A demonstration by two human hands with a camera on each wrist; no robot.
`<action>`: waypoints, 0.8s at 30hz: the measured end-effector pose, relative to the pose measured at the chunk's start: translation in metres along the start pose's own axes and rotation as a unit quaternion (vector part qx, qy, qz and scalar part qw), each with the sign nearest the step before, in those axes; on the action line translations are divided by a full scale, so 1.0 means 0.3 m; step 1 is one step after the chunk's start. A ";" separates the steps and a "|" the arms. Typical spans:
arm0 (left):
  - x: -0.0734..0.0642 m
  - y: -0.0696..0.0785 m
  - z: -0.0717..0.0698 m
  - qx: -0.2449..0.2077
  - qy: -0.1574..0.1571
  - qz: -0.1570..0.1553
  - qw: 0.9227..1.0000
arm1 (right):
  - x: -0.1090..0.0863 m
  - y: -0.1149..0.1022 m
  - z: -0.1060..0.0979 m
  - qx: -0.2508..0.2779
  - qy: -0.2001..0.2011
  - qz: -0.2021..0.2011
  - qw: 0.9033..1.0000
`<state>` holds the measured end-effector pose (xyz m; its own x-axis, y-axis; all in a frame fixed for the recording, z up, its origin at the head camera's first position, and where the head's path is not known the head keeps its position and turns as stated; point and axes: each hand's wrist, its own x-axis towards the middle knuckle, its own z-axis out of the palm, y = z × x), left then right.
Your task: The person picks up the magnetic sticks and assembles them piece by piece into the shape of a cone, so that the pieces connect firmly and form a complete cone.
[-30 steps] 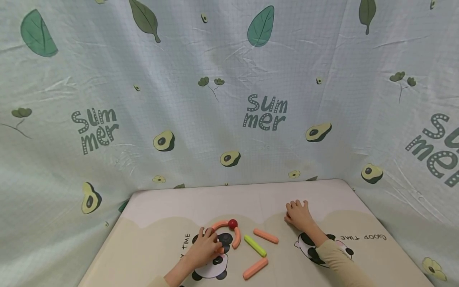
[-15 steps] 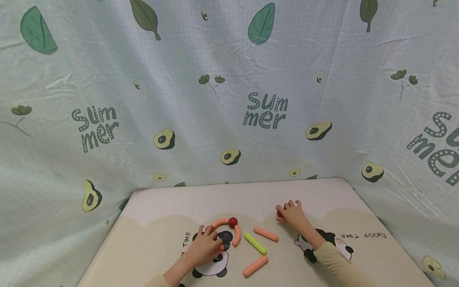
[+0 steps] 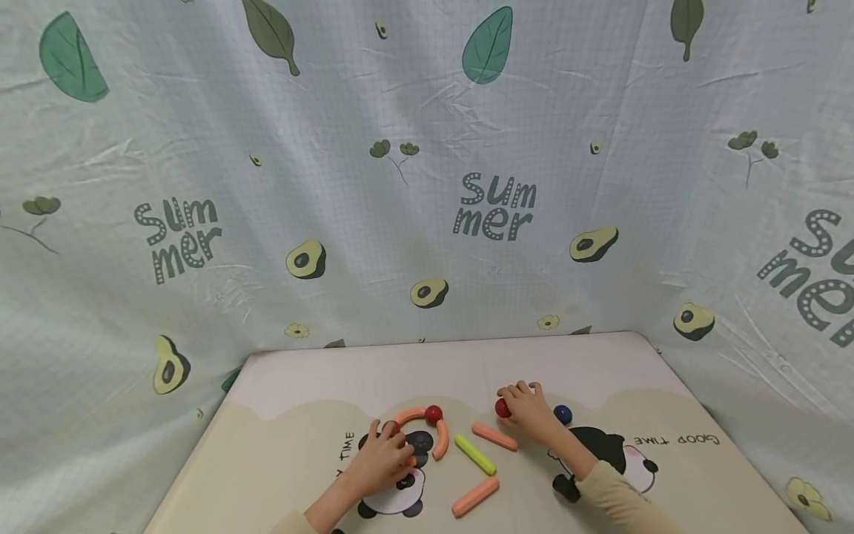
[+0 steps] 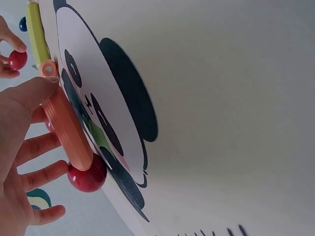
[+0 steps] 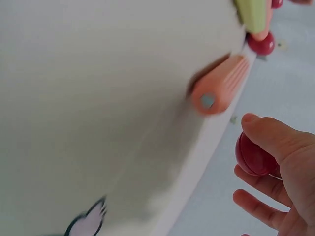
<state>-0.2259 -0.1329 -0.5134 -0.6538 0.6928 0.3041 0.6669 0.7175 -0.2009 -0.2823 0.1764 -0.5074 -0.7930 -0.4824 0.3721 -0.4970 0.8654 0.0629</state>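
Observation:
My left hand (image 3: 380, 461) pinches a ridged orange magnetic rod (image 4: 67, 129) between thumb and fingers. One end of that rod meets a red ball (image 4: 87, 175) low over the panda print. Farther off, two curved orange pieces (image 3: 440, 440) join at another red ball (image 3: 434, 414). My right hand (image 3: 529, 415) holds a separate red ball (image 5: 253, 156) between thumb and fingers, close to a straight orange rod (image 3: 494, 436). In the right wrist view, a grey disc shows at that rod's end.
A yellow-green rod (image 3: 475, 455) and one more orange rod (image 3: 476, 497) lie between the hands. A dark blue ball (image 3: 563, 414) sits just right of my right hand. A printed curtain (image 3: 373, 222) hangs behind the table (image 3: 287, 378).
My right hand has moved left over the table, and a red ball now shows in its fingers. The blue ball has come into view behind it. My left hand stays in place.

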 end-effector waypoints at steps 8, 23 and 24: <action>0.002 0.001 0.000 -0.005 0.003 0.001 1.000 | 0.005 -0.078 -0.004 0.030 -0.002 -0.035 0.999; 0.004 -0.001 -0.010 0.006 0.008 0.005 1.000 | 0.012 -0.201 -0.018 0.041 -0.012 -0.102 0.994; 0.004 -0.001 -0.010 0.005 0.009 0.005 1.000 | 0.012 -0.208 -0.018 0.038 -0.005 -0.106 0.994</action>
<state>-0.2258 -0.1326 -0.5103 -0.6401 0.6991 0.3187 0.6700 0.7109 -0.2139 -0.2521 0.1215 -0.5049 -0.6700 -0.6551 0.3491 -0.6787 0.7312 0.0694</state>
